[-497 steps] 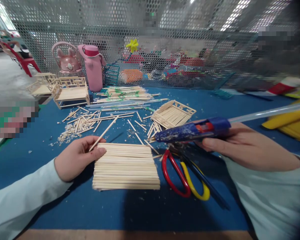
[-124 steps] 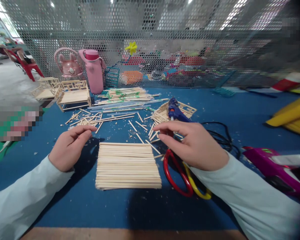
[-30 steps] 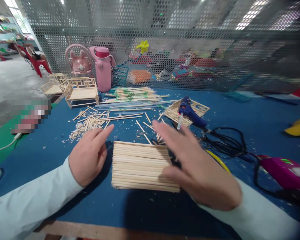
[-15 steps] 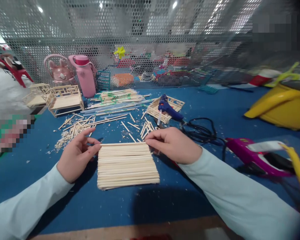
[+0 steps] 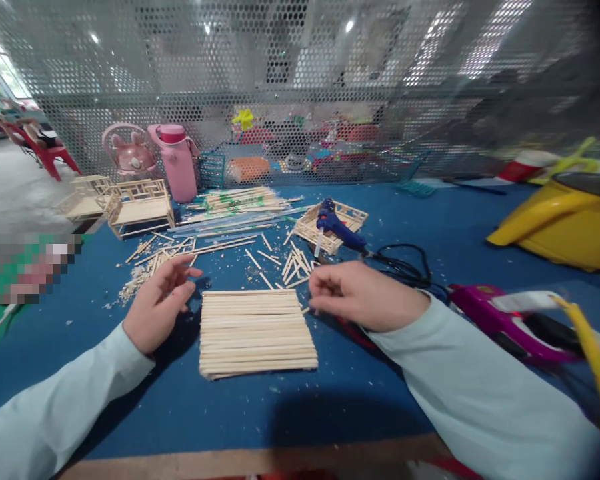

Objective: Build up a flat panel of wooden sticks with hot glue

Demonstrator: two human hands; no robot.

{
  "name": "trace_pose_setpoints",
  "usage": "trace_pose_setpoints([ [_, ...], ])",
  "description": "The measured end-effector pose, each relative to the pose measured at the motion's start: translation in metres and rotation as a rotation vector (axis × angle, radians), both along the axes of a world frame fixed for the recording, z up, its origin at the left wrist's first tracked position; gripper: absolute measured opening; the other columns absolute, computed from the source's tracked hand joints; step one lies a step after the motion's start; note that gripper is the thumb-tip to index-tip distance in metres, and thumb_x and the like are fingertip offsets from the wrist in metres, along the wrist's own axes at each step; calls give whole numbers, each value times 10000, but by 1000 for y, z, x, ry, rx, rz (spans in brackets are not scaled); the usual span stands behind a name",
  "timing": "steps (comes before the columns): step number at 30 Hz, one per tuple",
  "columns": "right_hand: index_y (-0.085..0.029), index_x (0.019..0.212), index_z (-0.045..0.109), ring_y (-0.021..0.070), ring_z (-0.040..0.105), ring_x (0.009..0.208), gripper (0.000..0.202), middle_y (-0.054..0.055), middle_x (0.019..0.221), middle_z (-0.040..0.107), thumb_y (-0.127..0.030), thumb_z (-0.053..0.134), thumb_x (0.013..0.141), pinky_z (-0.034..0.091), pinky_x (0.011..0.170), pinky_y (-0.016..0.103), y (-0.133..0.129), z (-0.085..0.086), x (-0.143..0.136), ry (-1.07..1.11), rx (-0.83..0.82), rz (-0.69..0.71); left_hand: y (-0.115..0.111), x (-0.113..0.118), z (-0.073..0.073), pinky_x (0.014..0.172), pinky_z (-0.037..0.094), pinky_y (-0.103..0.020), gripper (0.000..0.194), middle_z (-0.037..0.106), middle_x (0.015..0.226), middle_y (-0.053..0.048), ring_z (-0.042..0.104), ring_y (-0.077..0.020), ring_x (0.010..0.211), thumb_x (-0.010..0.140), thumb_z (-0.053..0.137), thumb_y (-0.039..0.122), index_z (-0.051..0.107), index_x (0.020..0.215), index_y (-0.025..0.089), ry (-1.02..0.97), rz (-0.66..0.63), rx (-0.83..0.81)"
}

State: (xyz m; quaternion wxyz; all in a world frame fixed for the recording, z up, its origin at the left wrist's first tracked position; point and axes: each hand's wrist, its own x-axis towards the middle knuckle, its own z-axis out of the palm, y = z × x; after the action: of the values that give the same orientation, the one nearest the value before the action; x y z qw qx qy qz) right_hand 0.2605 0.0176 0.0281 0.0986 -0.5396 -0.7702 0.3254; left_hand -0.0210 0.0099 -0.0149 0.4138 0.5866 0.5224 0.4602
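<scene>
A flat panel of pale wooden sticks (image 5: 257, 333) laid side by side rests on the blue table in front of me. Just off its upper left corner is my left hand (image 5: 163, 300), empty, with thumb and fingers apart. My right hand (image 5: 353, 293) hovers beside the upper right corner, fingers loosely curled and the thumb apart from them, with nothing visible between them. Short loose sticks (image 5: 295, 267) lie behind the right hand's fingertips. A blue glue gun (image 5: 337, 223) leans on a small stick frame (image 5: 305, 227) farther back.
Cut sticks and scraps (image 5: 150, 263) lie left of centre, near stick-built chairs (image 5: 140, 210). Stick bundles (image 5: 245, 200) and a pink bottle (image 5: 177, 163) stand farther back. At right are a black cable (image 5: 405, 257), a purple tool (image 5: 500, 317) and a yellow container (image 5: 570, 220). Perforated metal closes the back.
Both hands have let go of the panel's upper corners and drawn outward, the left to the left and the right to the right. The panel stays on the table.
</scene>
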Motion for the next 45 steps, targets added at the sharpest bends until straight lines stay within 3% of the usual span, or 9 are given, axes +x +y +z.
trace_pose_setpoints([
  [4, -182, 575, 511, 93, 457, 436, 255, -41, 475, 509, -390, 657, 603, 315, 418, 207, -9, 1, 0, -194, -339, 225, 13, -5, 4, 632, 439, -253, 385, 580, 806, -10, 538, -129, 725, 711, 596, 358, 529, 1042, 171, 8, 74, 130],
  [8, -167, 552, 547, 85, 444, 464, 347, -26, 495, 533, -486, 679, 591, 276, 421, 201, -17, 5, -10, -281, -169, 229, 22, -8, 7, 596, 411, -268, 411, 537, 600, 23, 495, -121, 567, 677, 610, 514, 599, 866, 150, 61, 91, 68],
  [14, -154, 725, 659, 81, 463, 453, 204, -30, 505, 556, -351, 649, 673, 293, 446, 198, -20, 6, -20, -186, -27, 292, 16, -4, 4, 770, 444, -337, 735, 680, 907, -107, 617, -222, 860, 678, 415, 746, 612, 1036, 134, -71, -220, -181],
  [20, -150, 1186, 498, 123, 564, 586, 405, 36, 768, 664, -220, 490, 787, 410, 611, 245, -10, -11, -23, 114, 373, -78, 7, -27, 16, 417, 367, -250, 917, 631, 578, -37, 550, -159, 441, 605, 276, 848, 539, 1135, 147, 47, -95, -327],
  [23, -154, 1075, 538, 126, 549, 587, 314, 30, 752, 642, -252, 503, 779, 407, 607, 250, -4, -7, -13, 67, 458, -172, 6, -29, 18, 374, 322, -226, 898, 592, 500, -14, 506, -145, 374, 610, 298, 840, 516, 1134, 144, 96, -88, -354],
  [26, -174, 767, 598, 115, 490, 519, 122, -14, 571, 567, -283, 545, 753, 353, 544, 238, -1, 2, -3, -133, 386, -121, 6, -21, 13, 396, 335, -217, 799, 594, 538, -19, 522, -139, 435, 626, 431, 781, 543, 1066, 124, 15, -90, -345],
  [31, -153, 688, 631, 93, 449, 487, 164, -28, 521, 520, -314, 609, 716, 311, 488, 212, -9, 5, -11, -187, 61, 156, 4, -12, 6, 377, 310, -204, 728, 610, 614, -19, 513, -122, 430, 674, 436, 741, 519, 1114, 167, -132, -189, -501],
  [35, -148, 855, 663, 86, 412, 480, 184, -48, 516, 458, -257, 549, 760, 286, 477, 205, -17, -3, -27, -122, -46, 322, -7, -7, 9, 361, 331, -189, 684, 569, 564, 14, 495, -103, 396, 674, 394, 761, 520, 1009, 178, -220, -327, -701],
  [45, -125, 1322, 343, 108, 457, 478, 515, -70, 512, 478, -151, 380, 809, 336, 508, 212, -7, -24, -39, 104, 8, 139, -14, 11, 4, 534, 459, -226, 623, 617, 656, -32, 582, -101, 524, 724, 398, 714, 520, 935, 140, -440, -285, -677],
])
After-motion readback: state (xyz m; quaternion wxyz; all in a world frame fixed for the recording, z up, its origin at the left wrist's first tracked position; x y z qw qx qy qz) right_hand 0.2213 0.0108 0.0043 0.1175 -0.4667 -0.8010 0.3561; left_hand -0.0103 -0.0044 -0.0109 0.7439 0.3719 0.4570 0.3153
